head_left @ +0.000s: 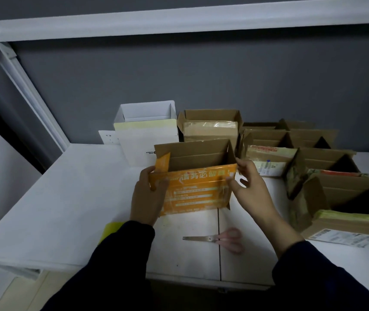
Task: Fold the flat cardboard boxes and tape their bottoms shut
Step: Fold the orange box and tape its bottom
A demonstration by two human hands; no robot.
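Both hands, left hand (148, 194) and right hand (249, 187), grip the open orange-printed cardboard box (195, 176) at frame centre, on a white table (66, 209) against a grey wall (201, 81).

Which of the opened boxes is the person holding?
The orange-printed box at the front centre, held between left hand and right hand; the other boxes stand untouched.

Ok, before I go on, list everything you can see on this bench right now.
orange box: one, orange printed front, brown inside, upright at table centre, top open
white box: one, white, behind it to the left
brown boxes: several, brown, open-topped, behind and crowded to the right
scissors: one, pink handles, lying near the front edge
yellow item: one, yellow, front left, partly under the sleeve
table: one, white
left hand: grips the orange box's left edge
right hand: pinches its right top corner
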